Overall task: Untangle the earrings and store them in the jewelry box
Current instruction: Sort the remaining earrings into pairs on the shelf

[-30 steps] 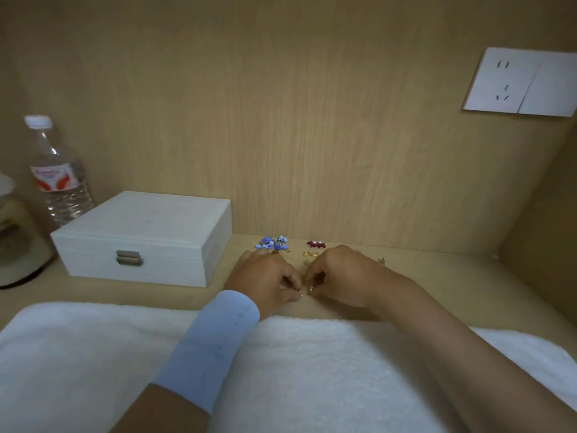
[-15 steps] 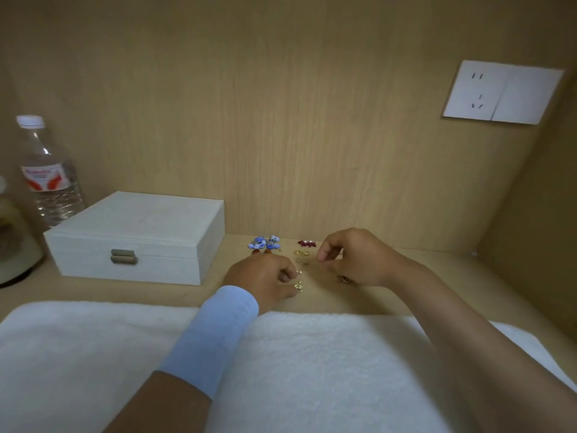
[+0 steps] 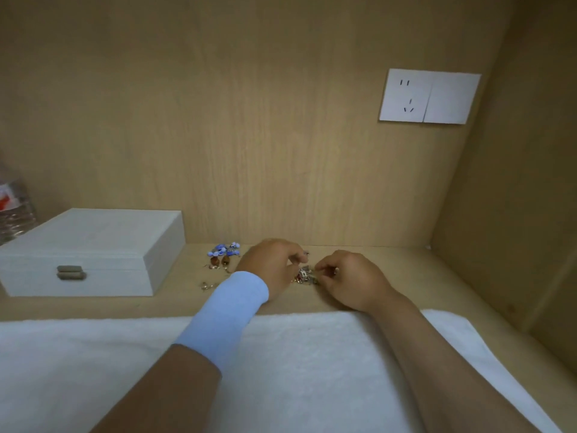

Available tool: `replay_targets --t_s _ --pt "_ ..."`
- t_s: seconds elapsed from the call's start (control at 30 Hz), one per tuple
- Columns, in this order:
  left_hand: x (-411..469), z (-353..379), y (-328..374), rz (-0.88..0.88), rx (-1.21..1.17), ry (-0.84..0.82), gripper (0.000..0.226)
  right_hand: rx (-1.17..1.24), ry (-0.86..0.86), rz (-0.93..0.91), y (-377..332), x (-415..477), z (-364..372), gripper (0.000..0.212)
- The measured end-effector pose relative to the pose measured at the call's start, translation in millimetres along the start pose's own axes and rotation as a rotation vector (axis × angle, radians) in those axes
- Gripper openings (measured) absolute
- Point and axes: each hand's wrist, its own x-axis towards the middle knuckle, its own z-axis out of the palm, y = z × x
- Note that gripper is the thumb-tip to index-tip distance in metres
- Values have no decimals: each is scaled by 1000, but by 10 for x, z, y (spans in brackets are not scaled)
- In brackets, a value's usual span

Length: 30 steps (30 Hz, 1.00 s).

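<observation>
L hand & R hand, fingers curled, both pinch the tangled earrings between them on the worktop. Blue earrings & brown pair lie just left; jewelry box, lid closed, farther left.

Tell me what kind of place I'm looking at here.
Probably a built-in wooden desk nook at home: wood-grain panels behind and to the right, a wall socket on the back one, and a white jewelry box on the desktop.
</observation>
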Motion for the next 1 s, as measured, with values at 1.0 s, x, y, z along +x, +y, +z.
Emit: replay_targets --t_s 1.0 --pt "25 249 -232 -66 -47 227 10 25 -19 52 -21 100 110 11"
